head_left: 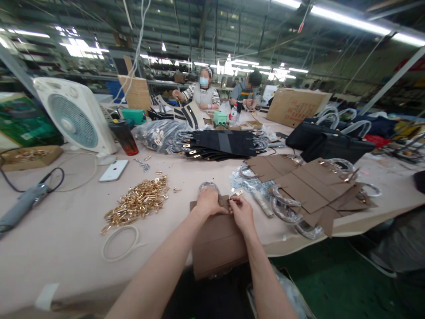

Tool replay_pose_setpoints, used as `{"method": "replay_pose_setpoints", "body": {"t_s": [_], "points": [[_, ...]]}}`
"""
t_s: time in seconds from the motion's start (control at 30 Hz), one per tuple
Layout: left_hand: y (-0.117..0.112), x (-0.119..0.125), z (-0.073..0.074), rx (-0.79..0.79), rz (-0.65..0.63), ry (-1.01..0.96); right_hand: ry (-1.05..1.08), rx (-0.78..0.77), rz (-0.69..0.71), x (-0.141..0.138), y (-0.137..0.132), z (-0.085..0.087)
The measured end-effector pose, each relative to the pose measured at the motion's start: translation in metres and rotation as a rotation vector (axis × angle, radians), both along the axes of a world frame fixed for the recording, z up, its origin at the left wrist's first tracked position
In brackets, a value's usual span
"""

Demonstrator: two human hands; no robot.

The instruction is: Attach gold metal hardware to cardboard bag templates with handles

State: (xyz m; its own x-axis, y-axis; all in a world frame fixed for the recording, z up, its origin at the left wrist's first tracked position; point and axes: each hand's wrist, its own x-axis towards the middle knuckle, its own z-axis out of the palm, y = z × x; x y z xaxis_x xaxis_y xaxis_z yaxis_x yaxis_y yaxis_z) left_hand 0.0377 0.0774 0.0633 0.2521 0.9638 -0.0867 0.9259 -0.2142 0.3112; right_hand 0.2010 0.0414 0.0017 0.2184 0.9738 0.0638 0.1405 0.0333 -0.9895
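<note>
A brown leather bag panel lies across the table's front edge under both hands. My left hand is closed on its top edge, pinching the strap end beside a plastic-wrapped handle. My right hand is closed in a pinch on a small gold metal fitting at the strap. A pile of gold metal fittings lies to the left of my hands.
A stack of brown panels with wrapped handles sits to the right, black panels and black bags behind. A fan, cup, phone, white ring and grey tool lie left. Two people sit at the far end.
</note>
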Motion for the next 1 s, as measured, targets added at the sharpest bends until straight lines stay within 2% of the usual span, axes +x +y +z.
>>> {"method": "replay_pose_setpoints", "body": {"t_s": [0.17, 0.4, 0.6, 0.7, 1.0], "points": [[0.01, -0.004, -0.006, -0.007, -0.052, -0.031, -0.03, 0.046, 0.003, -0.004, -0.006, 0.003], [0.007, -0.009, -0.012, 0.034, -0.051, -0.067, -0.094, 0.106, -0.036, -0.008, -0.009, 0.006], [0.005, -0.012, -0.014, 0.048, -0.032, -0.084, 0.099, 0.094, 0.031, -0.009, -0.013, 0.012], [0.007, -0.014, -0.019, 0.041, -0.04, -0.112, 0.164, 0.103, 0.019, -0.008, -0.012, 0.013], [0.008, -0.013, -0.021, 0.057, -0.066, -0.083, 0.122, 0.068, -0.082, -0.008, -0.009, 0.011]]}}
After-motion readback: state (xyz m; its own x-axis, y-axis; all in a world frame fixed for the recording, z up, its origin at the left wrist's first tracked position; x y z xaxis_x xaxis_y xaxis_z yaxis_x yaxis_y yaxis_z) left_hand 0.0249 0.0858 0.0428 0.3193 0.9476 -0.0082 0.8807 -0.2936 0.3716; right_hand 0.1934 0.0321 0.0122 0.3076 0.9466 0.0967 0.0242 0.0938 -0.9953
